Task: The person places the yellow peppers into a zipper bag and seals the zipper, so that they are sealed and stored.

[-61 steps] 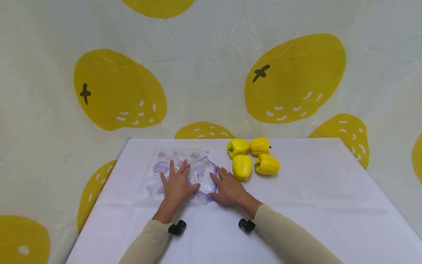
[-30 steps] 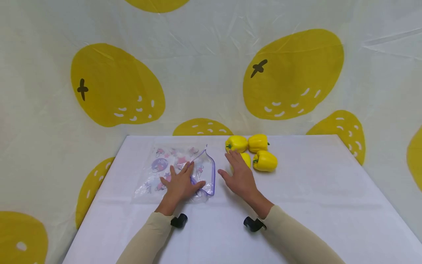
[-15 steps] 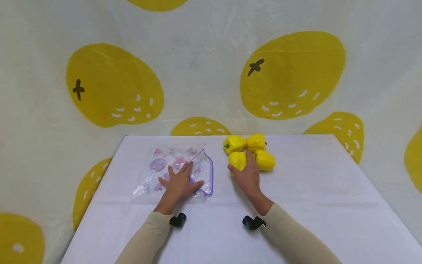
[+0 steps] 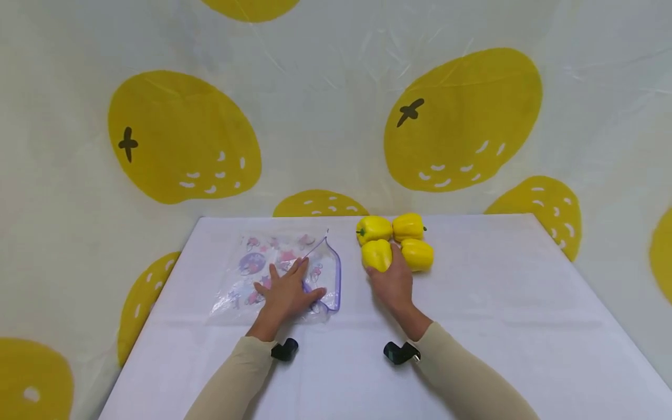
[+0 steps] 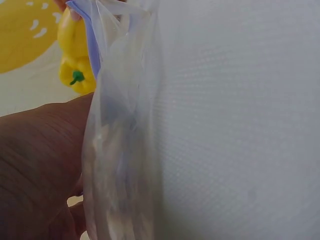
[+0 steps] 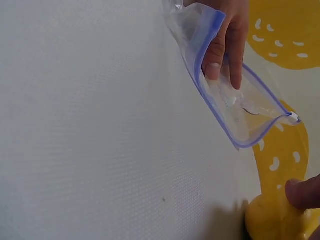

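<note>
A clear plastic zipper bag (image 4: 252, 265) with pink and purple prints and a purple zip edge lies at the left of the table. My left hand (image 4: 286, 297) rests spread out on it near the mouth. In the right wrist view the purple-edged mouth (image 6: 235, 142) gapes, with left-hand fingers (image 6: 215, 65) at it. My right hand (image 4: 395, 283) grips the near-left yellow bell pepper (image 4: 376, 255), thumb on its near side and fingers on its right. The thumb (image 6: 302, 194) and that pepper also show at the right wrist view's lower corner.
Three more yellow bell peppers stand close by: one behind on the left (image 4: 374, 229), one behind on the right (image 4: 408, 226), one at the right (image 4: 418, 255). A white cloth covers the table (image 4: 499, 303). Behind hangs a fruit-print curtain (image 4: 325, 116).
My right hand has left the bag's mouth edge, moved right and away from me to the near-left bell pepper, and taken hold of it. My left hand stays on the bag.
</note>
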`<state>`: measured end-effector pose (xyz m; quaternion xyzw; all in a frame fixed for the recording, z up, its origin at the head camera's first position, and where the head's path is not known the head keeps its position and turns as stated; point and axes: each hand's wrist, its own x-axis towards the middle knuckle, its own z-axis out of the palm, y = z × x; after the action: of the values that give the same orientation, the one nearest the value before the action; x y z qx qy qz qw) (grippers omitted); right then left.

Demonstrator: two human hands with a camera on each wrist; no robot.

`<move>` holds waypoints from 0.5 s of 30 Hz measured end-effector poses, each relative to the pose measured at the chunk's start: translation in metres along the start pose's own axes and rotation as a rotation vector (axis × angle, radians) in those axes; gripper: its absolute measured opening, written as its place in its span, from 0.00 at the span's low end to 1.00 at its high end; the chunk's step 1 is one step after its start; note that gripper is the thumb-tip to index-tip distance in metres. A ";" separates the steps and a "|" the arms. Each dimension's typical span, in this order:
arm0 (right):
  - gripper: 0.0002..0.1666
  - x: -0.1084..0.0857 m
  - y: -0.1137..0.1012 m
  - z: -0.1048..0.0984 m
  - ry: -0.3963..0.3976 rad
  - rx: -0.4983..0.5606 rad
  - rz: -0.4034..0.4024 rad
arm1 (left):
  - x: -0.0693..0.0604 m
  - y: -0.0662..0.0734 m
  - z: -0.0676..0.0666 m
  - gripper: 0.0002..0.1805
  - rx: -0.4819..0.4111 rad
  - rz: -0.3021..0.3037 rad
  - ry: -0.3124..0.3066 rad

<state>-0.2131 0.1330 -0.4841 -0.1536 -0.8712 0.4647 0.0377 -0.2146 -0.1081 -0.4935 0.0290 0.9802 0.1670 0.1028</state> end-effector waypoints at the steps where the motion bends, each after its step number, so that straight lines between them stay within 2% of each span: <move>1: 0.50 0.000 0.000 -0.001 -0.002 0.003 0.003 | 0.001 0.000 0.000 0.52 0.000 0.002 0.001; 15: 0.51 0.006 0.002 0.000 -0.030 0.009 -0.012 | 0.008 -0.001 0.000 0.52 0.004 -0.014 -0.014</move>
<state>-0.2180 0.1354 -0.4861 -0.1413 -0.8704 0.4708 0.0283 -0.2220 -0.1086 -0.4953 0.0237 0.9800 0.1640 0.1106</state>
